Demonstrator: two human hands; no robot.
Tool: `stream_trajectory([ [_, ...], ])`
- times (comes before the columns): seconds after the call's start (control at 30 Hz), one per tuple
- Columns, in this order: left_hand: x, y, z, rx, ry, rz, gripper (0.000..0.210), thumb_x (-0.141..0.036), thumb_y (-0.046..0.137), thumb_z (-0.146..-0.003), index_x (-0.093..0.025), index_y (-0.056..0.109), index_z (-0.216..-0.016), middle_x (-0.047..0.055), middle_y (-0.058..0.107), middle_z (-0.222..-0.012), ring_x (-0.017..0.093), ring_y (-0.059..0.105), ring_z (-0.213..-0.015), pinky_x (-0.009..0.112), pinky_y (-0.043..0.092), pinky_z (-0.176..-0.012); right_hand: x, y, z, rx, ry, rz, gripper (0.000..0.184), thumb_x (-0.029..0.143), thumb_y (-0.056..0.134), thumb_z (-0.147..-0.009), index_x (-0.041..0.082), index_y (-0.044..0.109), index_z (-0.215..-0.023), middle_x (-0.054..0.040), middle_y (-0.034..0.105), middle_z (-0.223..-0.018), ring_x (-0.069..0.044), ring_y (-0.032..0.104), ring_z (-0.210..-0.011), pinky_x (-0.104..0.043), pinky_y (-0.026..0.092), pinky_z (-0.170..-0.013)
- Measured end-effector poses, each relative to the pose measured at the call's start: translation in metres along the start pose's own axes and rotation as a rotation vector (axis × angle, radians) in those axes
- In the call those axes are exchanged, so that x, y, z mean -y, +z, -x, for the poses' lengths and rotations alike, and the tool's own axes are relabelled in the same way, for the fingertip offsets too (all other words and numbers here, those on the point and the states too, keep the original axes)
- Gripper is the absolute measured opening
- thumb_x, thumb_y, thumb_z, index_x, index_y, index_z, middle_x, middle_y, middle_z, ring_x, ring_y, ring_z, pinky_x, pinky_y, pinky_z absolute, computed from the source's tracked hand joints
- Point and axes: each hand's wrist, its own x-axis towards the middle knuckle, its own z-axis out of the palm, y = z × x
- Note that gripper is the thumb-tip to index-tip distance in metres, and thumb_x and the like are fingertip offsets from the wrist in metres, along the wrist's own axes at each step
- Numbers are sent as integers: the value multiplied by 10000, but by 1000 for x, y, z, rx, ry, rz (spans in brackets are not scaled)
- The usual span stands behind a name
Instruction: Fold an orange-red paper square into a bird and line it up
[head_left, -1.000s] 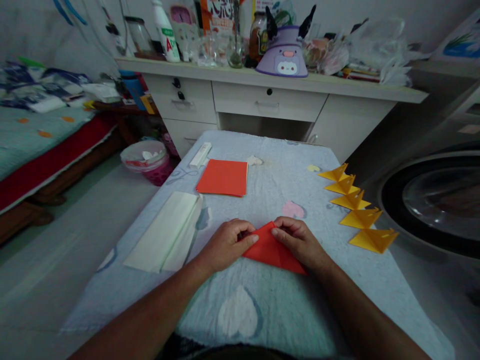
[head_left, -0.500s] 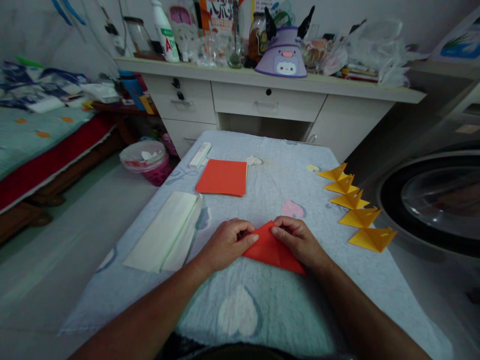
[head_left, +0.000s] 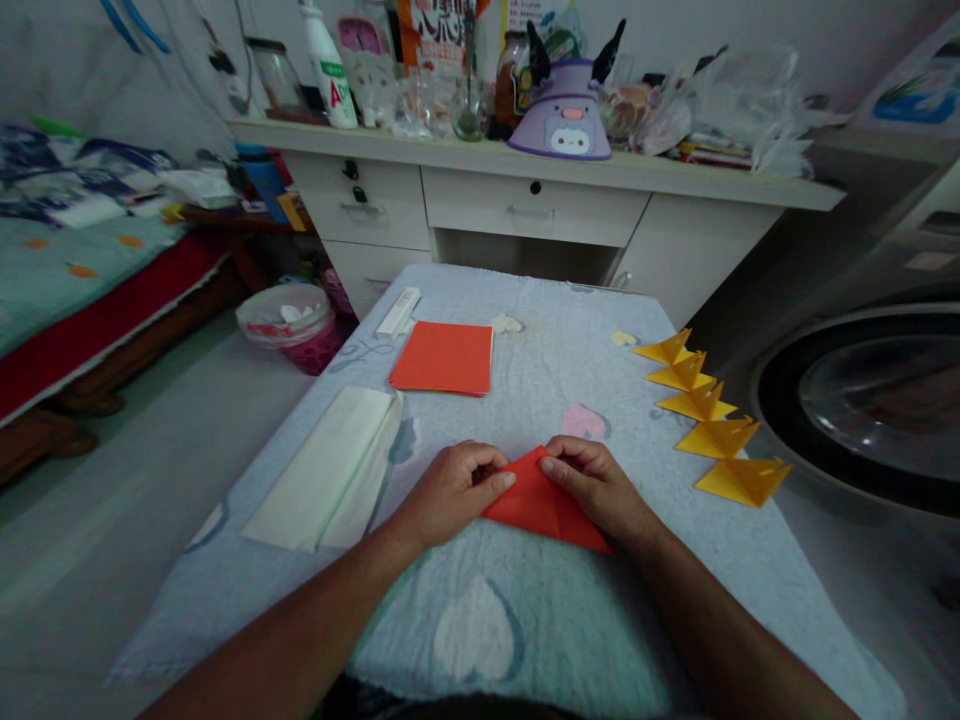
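Near the front of a table covered in pale blue, heart-patterned cloth (head_left: 600, 635), someone has both bare hands on a folded triangular piece of red paper (head_left: 551, 517). From where I stand, the left hand (head_left: 457, 490) grips the paper's upper left edge, thumb laid on top and fingers curled in. The right hand (head_left: 600, 488) pinches it close to the peak, its thumb pressed on the face and the palm covering part of the right side. Farther back, left of centre, lies a flat square stack of orange-red paper (head_left: 442, 358), with a small narrow white box (head_left: 398, 313) just beyond its left corner. Nearer the left arm is a long, creased, whitish-green sheet (head_left: 326, 470). Along the table's right side, five pointed folded yellow paper shapes (head_left: 696, 403) stand in a row, well apart from the red piece.
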Motion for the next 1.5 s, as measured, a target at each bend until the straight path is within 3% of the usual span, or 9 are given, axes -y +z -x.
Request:
stream_trajectory([
  [1.5,-1,-2,-1,-37,1,15,193,-260,543,-855,-173,662,-731,5,646,-718,146,580,-716,253,415,-680,2,1,1,5,24,-16,290,449,692,-820,180,613,-745,29,537,-666,-96,428,-587,-232,321,-558],
])
